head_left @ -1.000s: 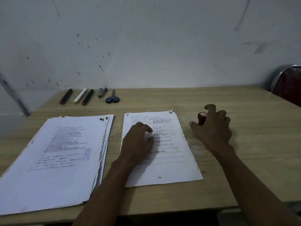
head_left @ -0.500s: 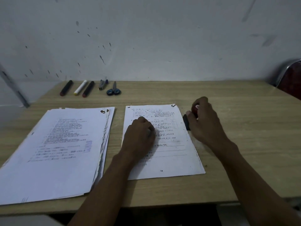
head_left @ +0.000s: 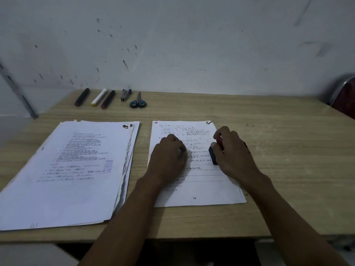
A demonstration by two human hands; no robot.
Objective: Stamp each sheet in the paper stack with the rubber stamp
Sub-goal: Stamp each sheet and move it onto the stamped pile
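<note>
The right hand (head_left: 233, 152) grips the red-handled rubber stamp with a dark base (head_left: 213, 155) right on the single white printed sheet (head_left: 199, 189), the left hand (head_left: 167, 158) beside it rests curled on the page, so next it needs a firm push down

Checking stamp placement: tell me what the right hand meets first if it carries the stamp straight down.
The right hand holds the stamp over the single sheet; the sheet's right margin comes first, though the remaining gap is unclear.
</note>
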